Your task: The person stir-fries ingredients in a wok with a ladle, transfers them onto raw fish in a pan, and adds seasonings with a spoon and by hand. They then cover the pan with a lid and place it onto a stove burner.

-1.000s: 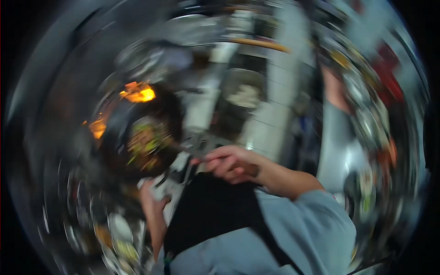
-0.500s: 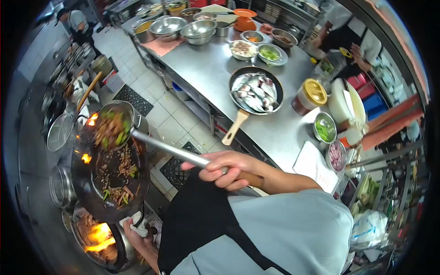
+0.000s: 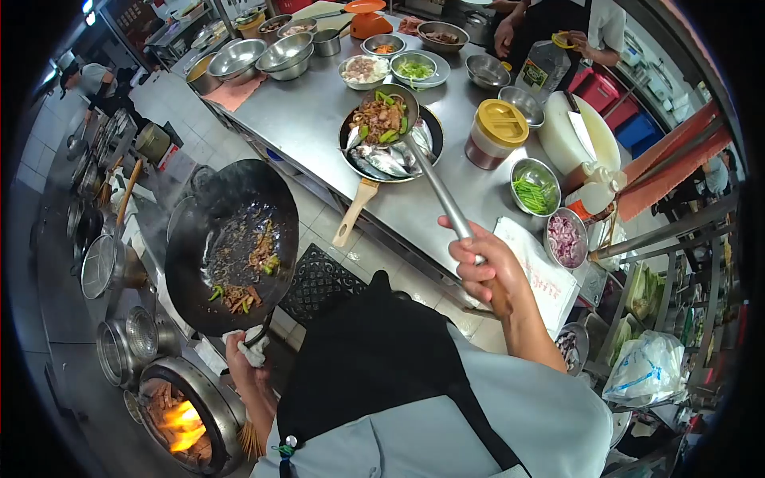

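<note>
My right hand [image 3: 488, 267] is closed around the wooden grip of a long metal ladle [image 3: 438, 187]. Its bowl is heaped with cooked meat and green pepper pieces [image 3: 382, 118], above a frying pan [image 3: 356, 210] on the steel table. Silvery raw fish [image 3: 378, 162] fill that pan, partly hidden by the ladle. My left hand [image 3: 241, 360] grips the handle of a dark wok [image 3: 187, 259] through a white cloth [image 3: 255, 350]. Tilted off the burner, the wok holds scattered bits of the same food.
Flames rise from the burner [image 3: 185, 426] below the wok. On the steel table [image 3: 307, 119] stand a yellow-lidded container [image 3: 502, 131], several bowls and a knife [image 3: 582, 131] on a round chopping block. A person holding a plastic jug [image 3: 543, 68] stands across the table; another works far left.
The food-filled ladle has moved from over the wok to above the fish pan. The wok has swung away from the burner toward the table. Flames around the wok's rim are gone.
</note>
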### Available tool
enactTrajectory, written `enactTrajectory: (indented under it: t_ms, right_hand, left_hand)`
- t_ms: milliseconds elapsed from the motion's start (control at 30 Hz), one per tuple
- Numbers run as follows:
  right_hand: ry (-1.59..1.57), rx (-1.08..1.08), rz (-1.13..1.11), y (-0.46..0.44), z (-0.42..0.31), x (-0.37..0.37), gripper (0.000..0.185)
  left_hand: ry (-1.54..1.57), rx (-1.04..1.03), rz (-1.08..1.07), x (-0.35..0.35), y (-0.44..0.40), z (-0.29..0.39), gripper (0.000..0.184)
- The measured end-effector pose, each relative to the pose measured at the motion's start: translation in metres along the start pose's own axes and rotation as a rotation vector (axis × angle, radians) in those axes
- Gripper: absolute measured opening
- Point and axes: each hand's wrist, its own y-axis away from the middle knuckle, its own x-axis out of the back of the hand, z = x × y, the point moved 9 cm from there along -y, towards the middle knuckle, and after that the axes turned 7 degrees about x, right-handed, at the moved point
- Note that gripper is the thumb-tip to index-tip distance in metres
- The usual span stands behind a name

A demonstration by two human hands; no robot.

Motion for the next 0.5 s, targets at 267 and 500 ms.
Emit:
enactTrajectory:
  t_ms: [267, 500]
  right_hand:
    - [-0.029, 0.019, -0.008, -0.045, -0.024, 0.055, 0.046]
    - [-0.092, 0.024, -0.039, -0.062, -0.040, 0.075, 0.046]
  left_hand:
    - [-0.060, 0.007, 0.077, -0.025, 0.008, -0.049, 0.024]
    - [0.019, 0.033, 0.121, -0.061, 0.043, -0.074, 0.027]
